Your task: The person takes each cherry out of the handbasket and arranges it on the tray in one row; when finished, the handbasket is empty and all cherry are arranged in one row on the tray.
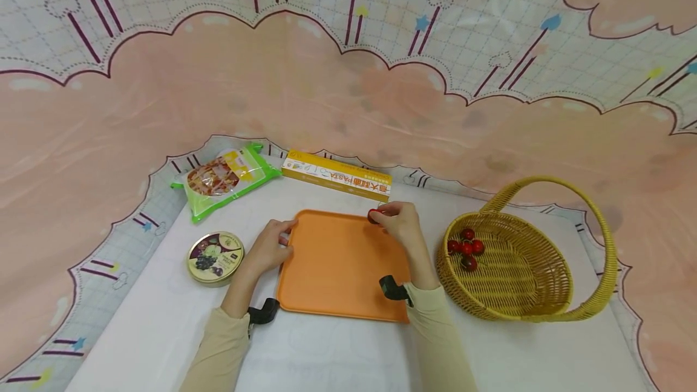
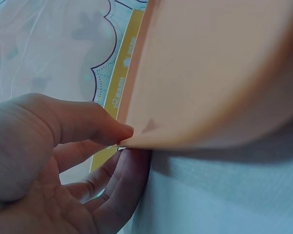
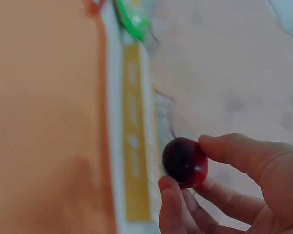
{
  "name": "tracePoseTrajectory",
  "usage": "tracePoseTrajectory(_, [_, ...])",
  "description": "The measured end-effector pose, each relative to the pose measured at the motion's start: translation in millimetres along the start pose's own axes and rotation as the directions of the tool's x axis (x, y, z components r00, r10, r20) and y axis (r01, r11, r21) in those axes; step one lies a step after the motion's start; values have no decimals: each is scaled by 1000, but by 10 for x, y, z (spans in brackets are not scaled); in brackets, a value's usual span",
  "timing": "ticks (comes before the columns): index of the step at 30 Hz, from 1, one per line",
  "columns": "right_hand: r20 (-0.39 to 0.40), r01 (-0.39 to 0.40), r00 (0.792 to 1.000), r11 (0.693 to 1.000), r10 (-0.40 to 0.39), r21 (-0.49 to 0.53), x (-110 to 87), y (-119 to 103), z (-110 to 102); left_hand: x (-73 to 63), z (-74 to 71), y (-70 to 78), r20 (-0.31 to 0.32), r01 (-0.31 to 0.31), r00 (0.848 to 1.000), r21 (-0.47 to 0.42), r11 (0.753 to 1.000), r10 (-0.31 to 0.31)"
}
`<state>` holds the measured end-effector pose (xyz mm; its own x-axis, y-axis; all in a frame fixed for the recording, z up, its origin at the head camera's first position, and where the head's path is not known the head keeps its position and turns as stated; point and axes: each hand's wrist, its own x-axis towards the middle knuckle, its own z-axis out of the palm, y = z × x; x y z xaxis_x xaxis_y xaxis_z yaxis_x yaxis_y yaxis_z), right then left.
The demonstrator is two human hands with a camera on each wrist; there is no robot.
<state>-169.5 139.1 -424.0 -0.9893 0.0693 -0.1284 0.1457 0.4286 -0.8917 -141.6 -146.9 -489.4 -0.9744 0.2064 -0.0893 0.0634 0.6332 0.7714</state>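
My left hand pinches the left rim of the orange tray, thumb above and fingers curled beneath, as the left wrist view shows. Over the tray's far right corner, my right hand holds a dark red cherry between thumb and fingertips. To the right stands a woven basket with a tall handle. Several cherries lie together at the left side of its bottom.
Behind the tray lies a yellow and white pasta box. A green-edged food bag is at the back left. A round tin with fruit on its lid sits left of my left hand. A patterned cloth rises behind the table.
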Motion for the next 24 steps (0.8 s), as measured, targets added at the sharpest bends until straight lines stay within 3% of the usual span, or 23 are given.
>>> tracePoseTrajectory(6, [57, 27, 998, 996, -22, -89, -10, 0, 537, 8, 1, 3, 7, 20, 1000, -4, 1000, -20])
tracePoseTrajectory(11, [109, 47, 993, 992, -34, -118, -34, -20, 843, 4, 2, 3, 12, 36, 999, -20, 999, -36])
tracePoseTrajectory(18, [99, 42, 995, 965, -17, -258, -66, -13, 1088, -6, -3, -6, 5, 20, 1000, -25, 1000, -20])
tracePoseTrajectory(24, [82, 37, 997, 956, -14, -290, -79, -13, 1172, 0, -4, -10, 6, 16, 1000, -19, 1000, -16])
